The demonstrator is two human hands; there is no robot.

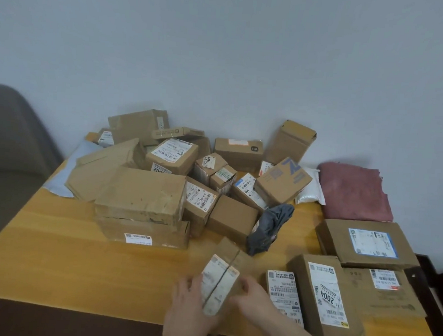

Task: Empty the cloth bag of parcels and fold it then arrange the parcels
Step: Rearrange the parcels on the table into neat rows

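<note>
At table [51, 255] front, small parcel [220, 283] is clamped betw. left hand [187, 296] & right hand [253, 298]; prob. being lined up w/ sorted boxes [324, 293].

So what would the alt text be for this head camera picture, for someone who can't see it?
Two bare hands, left hand and right hand, grip a small brown cardboard parcel with a white label at the near edge of a wooden table. Behind lies a jumbled heap of cardboard parcels; a folded dark red cloth bag lies at the far right.

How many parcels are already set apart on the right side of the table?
4: flat box with blue label, box under it, 2004 box, labelled parcel. Others may be hidden.
</note>
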